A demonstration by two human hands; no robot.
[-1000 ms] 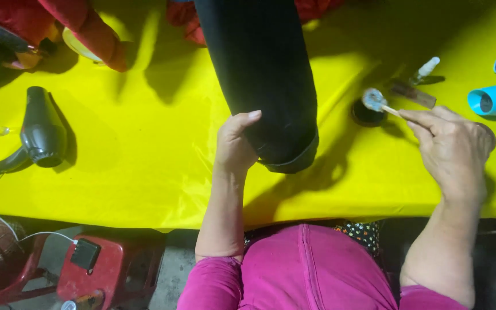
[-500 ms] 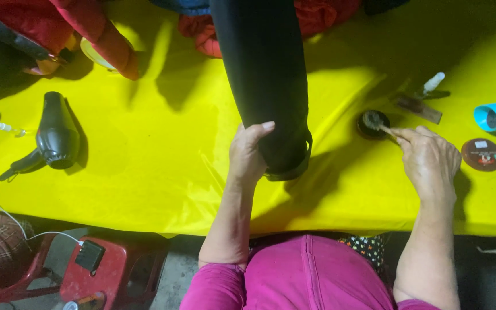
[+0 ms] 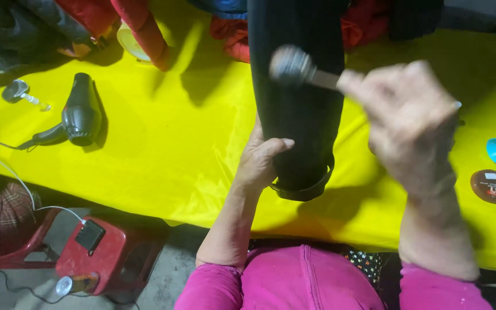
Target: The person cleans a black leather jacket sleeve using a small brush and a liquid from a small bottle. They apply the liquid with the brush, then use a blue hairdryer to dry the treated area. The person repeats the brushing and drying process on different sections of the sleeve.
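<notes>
Raised from the counter (image 3: 162,155), our right hand (image 3: 411,120) pinches the brush (image 3: 294,66) at twelve o'clock of the boot (image 3: 299,115); left hand (image 3: 259,161) clasps its side.

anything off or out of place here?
Nothing is spilled or broken. Only the right hand and its small brush are blurred, raised over the black boot. The left hand holds the boot's shaft. The hair dryer lies flat on the yellow cloth.

A tall black boot (image 3: 297,97) lies lengthwise on yellow cloth, a blurred round-headed brush (image 3: 291,65) raised above its shaft.
</notes>
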